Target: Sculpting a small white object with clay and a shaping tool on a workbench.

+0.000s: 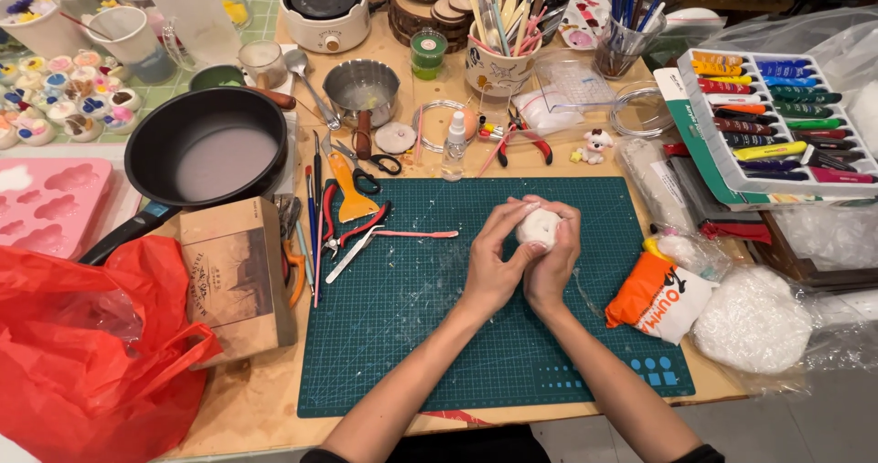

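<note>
Both of my hands meet over the middle of a dark green cutting mat [402,335]. Between them is a small white lump of clay [538,228]. My left hand [494,257] cups it from the left with the fingers curled over its top. My right hand [554,260] presses against it from the right and below. The lump is partly hidden by my fingers. White crumbs are scattered on the mat around it.
Left of the mat lie scissors [369,166], pliers, a yellow scraper [349,191], a brown box [236,275], a black pan [208,148] and a red bag [82,353]. An orange-and-white packet [657,294] and white material in plastic [754,321] sit right; a paint tube set [777,120] behind.
</note>
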